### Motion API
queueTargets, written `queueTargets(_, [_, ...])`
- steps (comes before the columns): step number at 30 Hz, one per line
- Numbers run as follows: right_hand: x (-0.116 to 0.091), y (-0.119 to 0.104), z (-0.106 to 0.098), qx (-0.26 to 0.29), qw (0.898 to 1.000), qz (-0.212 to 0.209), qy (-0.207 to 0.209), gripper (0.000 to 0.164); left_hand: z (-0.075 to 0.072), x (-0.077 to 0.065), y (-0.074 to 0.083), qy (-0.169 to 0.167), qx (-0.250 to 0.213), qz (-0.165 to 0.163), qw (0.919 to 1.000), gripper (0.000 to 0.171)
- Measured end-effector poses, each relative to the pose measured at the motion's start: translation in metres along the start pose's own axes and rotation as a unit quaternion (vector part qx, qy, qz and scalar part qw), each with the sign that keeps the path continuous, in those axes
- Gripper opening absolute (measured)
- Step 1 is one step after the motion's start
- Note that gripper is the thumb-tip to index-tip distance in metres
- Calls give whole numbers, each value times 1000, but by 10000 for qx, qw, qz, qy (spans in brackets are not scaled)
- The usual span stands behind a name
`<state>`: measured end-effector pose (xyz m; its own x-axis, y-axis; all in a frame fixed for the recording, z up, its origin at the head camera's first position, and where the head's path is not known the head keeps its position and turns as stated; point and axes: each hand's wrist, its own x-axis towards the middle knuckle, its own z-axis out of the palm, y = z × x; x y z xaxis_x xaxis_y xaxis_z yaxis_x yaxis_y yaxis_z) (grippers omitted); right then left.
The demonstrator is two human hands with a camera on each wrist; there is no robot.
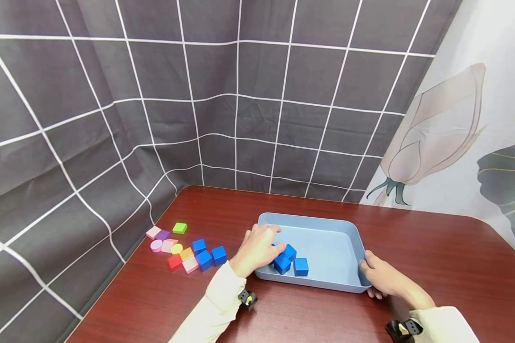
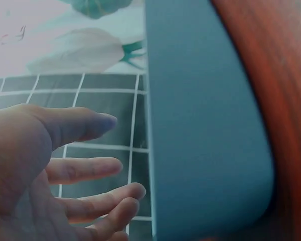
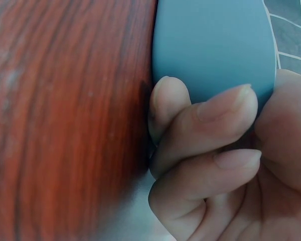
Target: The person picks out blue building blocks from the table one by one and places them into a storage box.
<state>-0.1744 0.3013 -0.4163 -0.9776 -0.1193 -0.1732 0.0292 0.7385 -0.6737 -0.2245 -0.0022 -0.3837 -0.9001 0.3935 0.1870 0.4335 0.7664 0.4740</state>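
A light blue plastic tray (image 1: 326, 245) lies on the table with several blue cubes (image 1: 301, 267) at its left end. Over that end hovers my left hand (image 1: 259, 247), partly hiding the cubes. In the left wrist view its fingers (image 2: 88, 168) are spread and relaxed with nothing between them, beside the tray's outer wall (image 2: 205, 125). At the tray's right end my right hand (image 1: 382, 274) grips the rim, thumb on top. Its curled fingers (image 3: 210, 120) show low against the tray's end wall (image 3: 215, 45) in the right wrist view.
Left of the tray, three more blue cubes (image 1: 219, 255) lie on the wooden table (image 1: 154, 305). Near them sit red (image 1: 174, 262), orange, pink, yellow and purple blocks, with a green block (image 1: 180, 228) farther back. A dark checked curtain (image 1: 257, 119) hangs behind the table.
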Motion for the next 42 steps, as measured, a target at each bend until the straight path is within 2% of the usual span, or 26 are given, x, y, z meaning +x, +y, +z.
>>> queueTargets(2, [1,0,0,14,10000,-5,2,17,-6,0,-5,57,-121,-126,9998,38])
queueTargets(6, [2,1,0,15,10000,-62,-24,17,-15,2,-14,329,-82,-373,9987,36])
queueTargets(11, [2,0,-1,16,10000,-82,-41,17,-20,3,-25,603,94,-986,9933,26])
queueTargets(16, [1,0,-2,20,10000,-43,-34,17,-22,0,-32,758,235,-1668,9828,22])
queueTargets(21, [1,1,-1,65,10000,-59,-46,17,-28,-2,-40,983,498,-2286,9673,26])
queueTargets(25, [0,1,-1,63,10000,-42,-65,18,-32,-3,-51,934,825,-2814,9515,38])
queueTargets(29, [-1,0,-1,16,10000,-20,-61,18,-36,-6,-61,778,1049,-3204,9382,50])
queueTargets(36, [-1,-1,-1,1,10000,-25,-31,17,-48,-11,-75,138,790,-3695,9258,56])
queueTargets(42, [0,-1,-1,44,10000,-17,-17,17,-55,-12,-81,-170,482,-3993,9154,54])
